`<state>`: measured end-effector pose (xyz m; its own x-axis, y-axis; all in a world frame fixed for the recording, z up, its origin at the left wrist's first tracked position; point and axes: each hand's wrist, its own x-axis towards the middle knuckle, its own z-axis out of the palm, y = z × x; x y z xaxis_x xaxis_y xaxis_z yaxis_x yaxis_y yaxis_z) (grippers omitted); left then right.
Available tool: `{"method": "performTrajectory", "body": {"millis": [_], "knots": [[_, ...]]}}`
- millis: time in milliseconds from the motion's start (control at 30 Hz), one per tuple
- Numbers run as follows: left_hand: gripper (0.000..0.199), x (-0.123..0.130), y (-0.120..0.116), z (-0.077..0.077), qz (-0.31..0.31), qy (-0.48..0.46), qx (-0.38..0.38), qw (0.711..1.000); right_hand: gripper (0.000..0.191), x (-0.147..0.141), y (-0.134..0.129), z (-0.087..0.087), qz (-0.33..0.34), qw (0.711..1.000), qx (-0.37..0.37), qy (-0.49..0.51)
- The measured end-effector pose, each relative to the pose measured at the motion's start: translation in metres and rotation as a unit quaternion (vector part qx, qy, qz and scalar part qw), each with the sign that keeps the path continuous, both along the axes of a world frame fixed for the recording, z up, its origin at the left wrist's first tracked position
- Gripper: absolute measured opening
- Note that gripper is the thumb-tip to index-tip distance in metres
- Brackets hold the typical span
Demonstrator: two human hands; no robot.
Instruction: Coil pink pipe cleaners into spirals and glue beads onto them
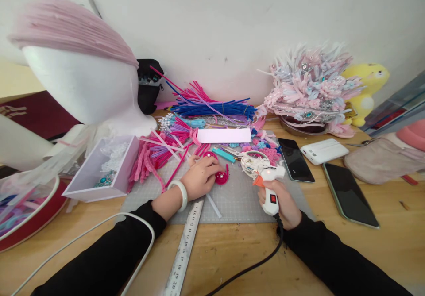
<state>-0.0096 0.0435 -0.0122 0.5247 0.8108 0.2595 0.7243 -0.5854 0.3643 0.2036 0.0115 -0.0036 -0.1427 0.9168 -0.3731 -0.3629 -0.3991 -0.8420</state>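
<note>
My right hand (pixel 282 201) is wrapped round the handle of a white glue gun (pixel 270 198), whose glue-crusted nozzle points up and left. A black cord runs down from its grip. My left hand (pixel 201 176), with a pale bangle at the wrist, lies over the grey cutting mat (pixel 237 207). Its fingers are bent, with the tips at a curled magenta pipe-cleaner piece (pixel 222 175) that has small pearl-like beads. Whether they grip it is hard to tell. Below this hand are a steel ruler (pixel 184 251) and a clear glue stick (pixel 214 205).
Pipe-cleaner bundles (pixel 212 109), scissors (pixel 230 150) and a white strip (pixel 224 136) lie beyond my hands. At left stand a bead box (pixel 89 185) and a white mannequin head (pixel 86 83). Phones (pixel 295 159), a power bank (pixel 324 151) and a decorated headpiece (pixel 310 88) are at right.
</note>
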Motion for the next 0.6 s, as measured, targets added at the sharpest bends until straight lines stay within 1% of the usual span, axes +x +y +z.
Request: {"method": "performTrajectory", "body": {"millis": [133,200,267,333,433,467,533,600], "knots": [[0.034,0.001,-0.001,-0.001,-0.002,0.005,-0.001,1.000,0.016,0.000,0.000,0.000,0.004,1.000,0.000,-0.008],[0.035,0.000,-0.001,0.000,0.014,0.005,0.010,1.000,0.015,0.001,0.000,0.000,0.007,1.000,0.002,-0.012],[0.036,-0.004,0.000,0.006,0.040,0.011,0.034,0.999,0.015,0.001,0.000,0.000,0.009,1.000,0.004,-0.014],[0.035,-0.012,0.002,0.019,0.072,0.034,0.067,0.995,0.015,0.002,0.000,-0.002,0.010,1.000,0.005,-0.015],[0.032,-0.033,0.004,0.052,0.147,0.093,0.108,0.979,0.019,0.002,-0.001,-0.003,0.009,1.000,0.006,-0.013],[0.031,-0.043,0.004,0.064,0.180,0.112,0.111,0.971,0.023,0.002,-0.001,-0.003,0.007,1.000,0.008,-0.015],[0.031,-0.068,0.001,0.085,0.266,0.130,0.104,0.949,0.026,0.001,-0.002,-0.003,0.006,1.000,0.010,-0.024],[0.030,-0.100,-0.006,0.098,0.351,0.161,0.092,0.918,0.025,0.000,-0.002,-0.003,0.003,0.999,0.013,-0.037]]}}
